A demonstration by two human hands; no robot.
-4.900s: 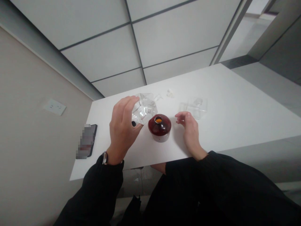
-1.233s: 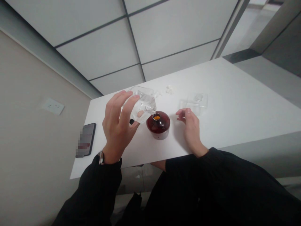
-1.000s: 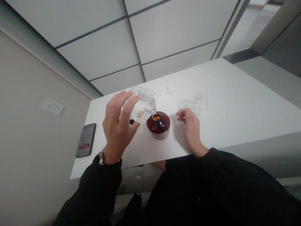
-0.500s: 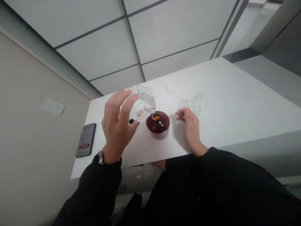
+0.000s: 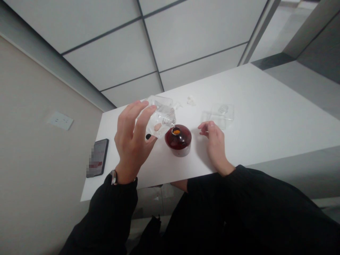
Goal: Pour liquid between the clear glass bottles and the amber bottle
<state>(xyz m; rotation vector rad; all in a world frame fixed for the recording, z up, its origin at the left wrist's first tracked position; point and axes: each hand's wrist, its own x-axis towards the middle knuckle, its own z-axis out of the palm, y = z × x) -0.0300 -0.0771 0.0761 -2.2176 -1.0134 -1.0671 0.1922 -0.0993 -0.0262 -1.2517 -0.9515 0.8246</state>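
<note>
My left hand [image 5: 134,138] is wrapped round a clear bottle [image 5: 160,113], tilted so its neck points down to the right. The bottle's mouth is just above the opening of a dark red glass bottle [image 5: 178,141] with a round shoulder. That red bottle stands upright on the white table, and orange shows inside its neck. To its right, my right hand [image 5: 214,140] rests by the table with fingers loosely curled and apart, holding nothing. A small black round thing [image 5: 148,136] shows beside my left thumb; I cannot tell what it is.
Behind my right hand lies a clear plastic package [image 5: 223,112]. Small whitish scraps [image 5: 191,100] are near the table's back edge. A phone [image 5: 97,157] lies at the table's left end. A panelled partition [image 5: 196,32] rises behind the white table [image 5: 265,117].
</note>
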